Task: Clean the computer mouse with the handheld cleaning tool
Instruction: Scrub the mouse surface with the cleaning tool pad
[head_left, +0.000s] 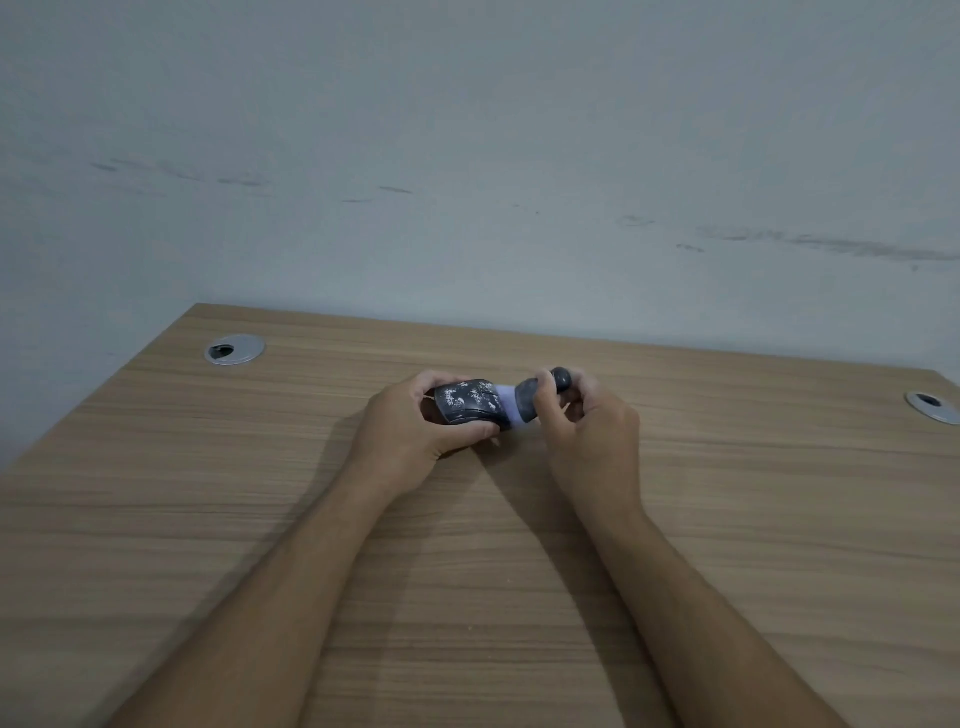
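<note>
Mouse, dark and flecked with white specks, sits at the middle of the frame, gripped in the left hand whose fingers curl around its sides just above the wooden desk. Right hand is closed around the dark handle of a brush, its pale bristles touching the right end of the mouse. Two round metal cable holes sit near the desk's far corners, the right one at the frame's edge
</note>
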